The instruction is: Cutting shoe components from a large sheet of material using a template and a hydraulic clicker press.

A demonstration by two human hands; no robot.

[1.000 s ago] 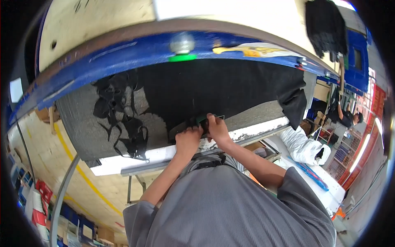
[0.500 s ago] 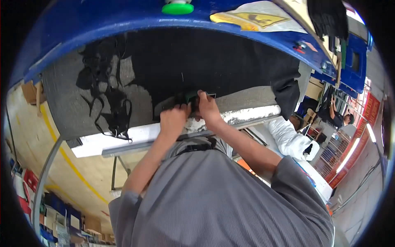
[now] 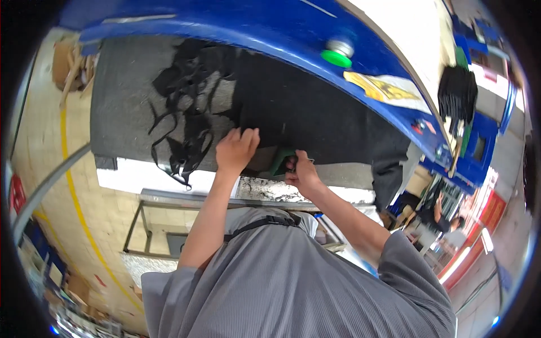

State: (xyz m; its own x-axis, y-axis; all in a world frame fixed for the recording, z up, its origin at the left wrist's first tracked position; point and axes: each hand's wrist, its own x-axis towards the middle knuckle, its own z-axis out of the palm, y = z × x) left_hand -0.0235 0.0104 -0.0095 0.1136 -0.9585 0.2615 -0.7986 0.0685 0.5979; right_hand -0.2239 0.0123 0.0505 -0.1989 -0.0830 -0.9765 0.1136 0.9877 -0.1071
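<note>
My right hand [image 3: 305,174] grips a small hollow green cutting die [image 3: 281,162] with a thin metal edge, near the front edge of a black material sheet [image 3: 315,118]. My left hand [image 3: 237,150] is to the left of the die, apart from it, over the sheet's left edge. Its fingers are bent inward; anything dark between them blends into the black behind. To its left, a tangle of black cut strips and scraps [image 3: 194,101] lies on the grey work surface [image 3: 124,107].
A blue machine beam [image 3: 236,31] with a green button [image 3: 337,58] spans the far side. A white strip [image 3: 127,179] and a metal rail run along the near edge. Black material hangs at the right end [image 3: 389,183]. Another person [image 3: 442,217] is in the right background.
My left hand has left the die and moved up and leftward from my right hand. My right hand, still holding the die, is lower and further right. The whole view has turned.
</note>
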